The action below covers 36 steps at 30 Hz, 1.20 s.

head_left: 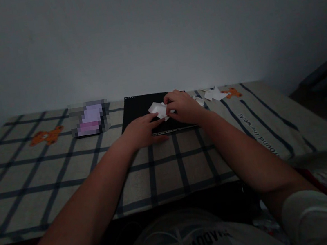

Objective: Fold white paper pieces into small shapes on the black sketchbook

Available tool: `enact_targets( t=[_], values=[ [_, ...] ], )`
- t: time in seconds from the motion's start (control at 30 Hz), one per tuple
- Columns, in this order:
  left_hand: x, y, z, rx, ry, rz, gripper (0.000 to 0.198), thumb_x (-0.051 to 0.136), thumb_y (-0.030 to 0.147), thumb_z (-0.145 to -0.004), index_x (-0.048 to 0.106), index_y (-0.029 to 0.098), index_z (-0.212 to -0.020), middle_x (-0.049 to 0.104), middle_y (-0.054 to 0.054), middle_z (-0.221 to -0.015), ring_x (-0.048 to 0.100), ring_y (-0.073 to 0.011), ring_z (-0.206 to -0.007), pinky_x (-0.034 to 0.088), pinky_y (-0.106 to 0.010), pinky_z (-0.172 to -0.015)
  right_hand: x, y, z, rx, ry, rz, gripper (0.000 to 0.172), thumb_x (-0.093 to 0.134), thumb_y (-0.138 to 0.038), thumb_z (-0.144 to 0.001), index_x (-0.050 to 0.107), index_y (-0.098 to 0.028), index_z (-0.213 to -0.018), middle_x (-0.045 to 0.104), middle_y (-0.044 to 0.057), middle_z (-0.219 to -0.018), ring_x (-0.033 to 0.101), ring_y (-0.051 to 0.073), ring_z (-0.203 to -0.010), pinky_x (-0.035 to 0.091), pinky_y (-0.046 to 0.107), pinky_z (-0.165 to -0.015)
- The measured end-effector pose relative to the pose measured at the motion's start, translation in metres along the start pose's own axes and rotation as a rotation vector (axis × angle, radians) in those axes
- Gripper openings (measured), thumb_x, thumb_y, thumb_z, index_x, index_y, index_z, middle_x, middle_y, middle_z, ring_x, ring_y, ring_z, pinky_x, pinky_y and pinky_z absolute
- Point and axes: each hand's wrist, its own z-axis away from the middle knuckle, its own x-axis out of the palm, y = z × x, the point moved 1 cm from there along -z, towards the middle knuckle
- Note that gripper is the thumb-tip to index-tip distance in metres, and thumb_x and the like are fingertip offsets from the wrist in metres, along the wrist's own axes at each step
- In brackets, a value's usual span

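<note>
A black spiral-bound notebook (133, 106) lies on the cloth-covered table. On top of it sits a creased white piece of paper (157, 108). My left hand (144, 131) lies flat across the notebook's near left part, fingers spread, with the fingertips at the paper's lower edge. My right hand (183, 106) is over the notebook's right part, its fingers curled and pinching the paper's right side. Another white scrap (199, 100) shows just beyond the right hand, partly hidden by it.
Loose white paper scraps (215, 94) lie right of the notebook. A phone (90, 119) with a lit, blurred screen lies to the left. The checked tablecloth (74, 165) carries printed orange bears. A grey wall (150, 37) rises behind the table.
</note>
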Motion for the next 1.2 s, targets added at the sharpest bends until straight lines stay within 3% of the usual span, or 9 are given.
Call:
enact_targets(
  t=[0.23,0.33,0.53,0.73,0.9,1.07,1.2],
  values=[
    [0.001,-0.002,-0.001,0.015,0.011,0.016,0.077,0.056,0.073,-0.088,0.051,0.029,-0.151,0.04,-0.009,-0.163,0.043,-0.0315,-0.146,0.035,-0.043,-0.117,0.008,0.012,0.001,0.163,0.023,0.039,0.01,0.067,-0.025,-0.091,0.073,-0.019,-0.095,0.064,0.012,-0.111,0.051,0.029,-0.103,0.039,0.04,-0.084],
    [0.003,-0.003,-0.002,0.025,0.025,0.032,0.078,0.057,0.073,-0.087,0.051,0.029,-0.152,0.041,-0.008,-0.163,0.044,-0.0309,-0.145,0.034,-0.042,-0.118,0.016,0.019,0.004,0.212,0.0,0.026,0.018,0.076,-0.031,-0.085,0.073,-0.018,-0.097,0.063,0.013,-0.113,0.052,0.029,-0.104,0.042,0.04,-0.085],
    [0.004,-0.004,-0.002,0.043,0.035,0.056,0.08,0.056,0.073,-0.088,0.05,0.026,-0.152,0.041,-0.01,-0.163,0.043,-0.0325,-0.146,0.034,-0.044,-0.118,0.025,0.028,0.005,0.253,-0.012,-0.018,0.006,0.073,-0.022,-0.086,0.073,-0.019,-0.09,0.064,0.011,-0.109,0.054,0.027,-0.104,0.043,0.039,-0.086],
    [0.005,-0.001,-0.001,0.036,0.038,0.039,0.077,0.055,0.073,-0.088,0.048,0.032,-0.153,0.041,-0.009,-0.163,0.041,-0.0325,-0.146,0.033,-0.045,-0.118,0.017,0.017,0.001,0.163,-0.017,0.004,0.013,0.058,-0.012,-0.088,0.069,-0.018,-0.086,0.064,0.012,-0.106,0.052,0.027,-0.102,0.039,0.039,-0.086],
    [0.003,0.003,0.0,0.015,0.035,0.025,0.076,0.057,0.072,-0.088,0.049,0.033,-0.152,0.042,-0.01,-0.162,0.041,-0.0338,-0.146,0.033,-0.047,-0.118,0.01,0.011,0.001,0.082,-0.022,-0.03,0.013,0.059,-0.009,-0.085,0.068,-0.018,-0.086,0.064,0.011,-0.11,0.051,0.027,-0.106,0.038,0.039,-0.089],
    [0.003,0.002,0.0,0.031,0.035,0.033,0.077,0.056,0.073,-0.088,0.049,0.03,-0.153,0.042,-0.013,-0.161,0.041,-0.0349,-0.146,0.034,-0.049,-0.117,0.018,0.023,0.004,0.122,-0.07,-0.021,0.009,0.07,-0.02,-0.085,0.071,-0.017,-0.093,0.062,0.013,-0.116,0.05,0.029,-0.109,0.04,0.04,-0.089],
    [0.004,0.001,0.0,0.031,0.021,0.045,0.077,0.056,0.073,-0.088,0.047,0.032,-0.154,0.039,-0.012,-0.163,0.039,-0.0352,-0.147,0.032,-0.05,-0.118,0.028,0.03,0.005,0.176,-0.07,-0.094,0.007,0.072,-0.017,-0.084,0.072,-0.016,-0.091,0.063,0.012,-0.113,0.052,0.027,-0.108,0.042,0.039,-0.09]
  ],
)
